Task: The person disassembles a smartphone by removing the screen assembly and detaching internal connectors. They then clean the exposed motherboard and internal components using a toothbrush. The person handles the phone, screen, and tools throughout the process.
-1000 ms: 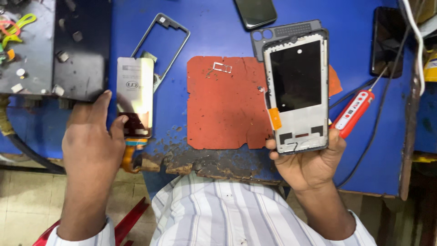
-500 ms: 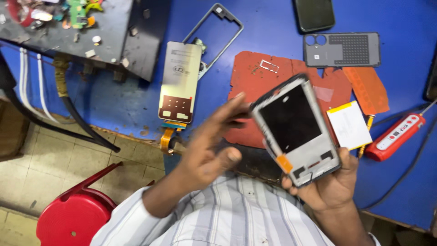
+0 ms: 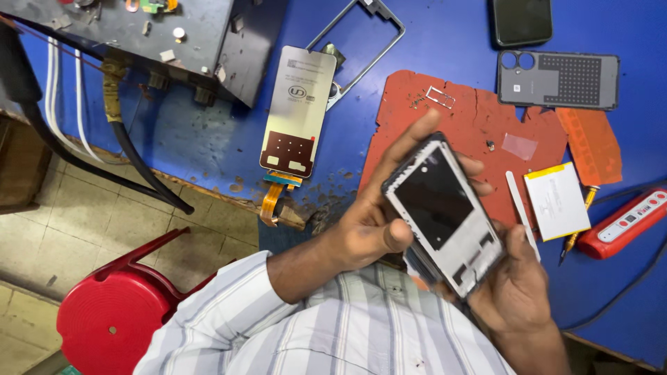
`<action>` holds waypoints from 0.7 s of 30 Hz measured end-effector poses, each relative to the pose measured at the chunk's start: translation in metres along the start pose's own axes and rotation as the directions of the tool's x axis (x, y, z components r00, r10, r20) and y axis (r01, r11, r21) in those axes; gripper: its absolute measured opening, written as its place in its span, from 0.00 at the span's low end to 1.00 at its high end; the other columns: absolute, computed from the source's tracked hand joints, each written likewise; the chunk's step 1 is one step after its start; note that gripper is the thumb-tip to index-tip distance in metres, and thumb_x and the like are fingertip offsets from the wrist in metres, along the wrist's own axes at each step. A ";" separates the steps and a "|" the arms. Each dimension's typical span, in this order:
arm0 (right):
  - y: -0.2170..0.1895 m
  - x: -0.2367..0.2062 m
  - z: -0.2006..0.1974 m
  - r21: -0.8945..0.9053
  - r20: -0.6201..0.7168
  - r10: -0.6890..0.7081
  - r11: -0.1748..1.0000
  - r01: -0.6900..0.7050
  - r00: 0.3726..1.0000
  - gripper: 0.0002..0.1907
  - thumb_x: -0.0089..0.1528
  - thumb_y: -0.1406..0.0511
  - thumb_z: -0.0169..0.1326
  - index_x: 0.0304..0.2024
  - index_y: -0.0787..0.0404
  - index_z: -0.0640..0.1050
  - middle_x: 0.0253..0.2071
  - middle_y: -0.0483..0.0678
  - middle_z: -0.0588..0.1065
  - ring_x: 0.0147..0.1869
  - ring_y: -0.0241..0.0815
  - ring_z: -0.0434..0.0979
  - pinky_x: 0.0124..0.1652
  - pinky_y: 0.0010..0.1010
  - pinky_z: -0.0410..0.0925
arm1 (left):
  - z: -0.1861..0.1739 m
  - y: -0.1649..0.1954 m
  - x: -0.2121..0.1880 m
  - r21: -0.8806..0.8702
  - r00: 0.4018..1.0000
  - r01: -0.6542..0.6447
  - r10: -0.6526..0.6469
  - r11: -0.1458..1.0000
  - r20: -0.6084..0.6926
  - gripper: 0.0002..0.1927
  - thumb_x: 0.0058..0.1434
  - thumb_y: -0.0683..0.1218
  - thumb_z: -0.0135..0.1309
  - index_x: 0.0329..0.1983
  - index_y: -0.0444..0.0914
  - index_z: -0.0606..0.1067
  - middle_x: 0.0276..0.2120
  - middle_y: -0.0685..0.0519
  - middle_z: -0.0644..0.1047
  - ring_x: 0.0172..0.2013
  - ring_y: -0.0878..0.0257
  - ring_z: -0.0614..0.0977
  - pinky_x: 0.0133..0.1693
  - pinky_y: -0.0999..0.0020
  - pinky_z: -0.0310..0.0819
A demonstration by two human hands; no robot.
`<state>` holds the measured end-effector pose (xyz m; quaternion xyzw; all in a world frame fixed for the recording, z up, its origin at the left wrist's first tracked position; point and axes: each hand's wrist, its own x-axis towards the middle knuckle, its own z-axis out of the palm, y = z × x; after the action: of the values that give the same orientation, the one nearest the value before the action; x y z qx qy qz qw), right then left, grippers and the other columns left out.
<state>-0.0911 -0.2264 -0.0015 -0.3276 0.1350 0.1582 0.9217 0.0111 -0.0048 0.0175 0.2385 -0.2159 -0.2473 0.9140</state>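
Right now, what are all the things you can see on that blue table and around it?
Phone frame: one, grey with a dark middle, held in both hands.
Screen panel: one, silver, orange ribbon, left of the mat.
Mat: one, red, torn, table centre.
Back cover: one, dark grey, top right.
Battery: one, white, right of the mat.
Metal rim: one, grey, top.
Stool: one, red, on the floor.
Left hand: one, on the frame's left edge.
Right hand: one, under the frame.
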 end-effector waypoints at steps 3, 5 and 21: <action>-0.011 0.003 0.000 -0.343 -0.098 -0.254 0.916 0.207 0.962 0.33 0.71 0.50 0.46 0.61 0.75 0.71 0.52 0.63 0.77 0.55 0.49 0.81 0.54 0.38 0.75 | -0.005 0.004 -0.005 0.016 0.996 -0.027 0.028 1.000 -0.084 0.54 0.66 0.59 0.65 0.82 0.46 0.41 0.63 0.40 0.68 0.64 0.49 0.72 0.67 0.49 0.68; -0.021 0.000 -0.002 -0.607 -0.053 -0.416 0.736 0.301 0.908 0.25 0.73 0.57 0.50 0.60 0.73 0.72 0.50 0.61 0.78 0.51 0.47 0.82 0.51 0.37 0.77 | -0.008 0.009 -0.007 0.079 0.984 -0.052 0.064 0.996 -0.164 0.54 0.63 0.57 0.67 0.80 0.44 0.43 0.64 0.37 0.68 0.63 0.45 0.73 0.65 0.45 0.71; -0.067 -0.023 0.029 -0.901 0.169 -0.583 -0.417 -0.115 0.795 0.12 0.59 0.69 0.69 0.44 0.61 0.82 0.42 0.49 0.80 0.45 0.45 0.79 0.45 0.33 0.71 | -0.015 0.013 -0.014 0.256 0.933 -0.006 0.098 0.967 -0.347 0.54 0.59 0.60 0.72 0.77 0.42 0.49 0.61 0.39 0.68 0.61 0.39 0.77 0.61 0.41 0.77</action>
<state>-0.0830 -0.2615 0.0661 -0.9727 0.0606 -0.1016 0.1995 0.0124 0.0173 0.0088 0.3873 -0.0824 -0.1463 0.9065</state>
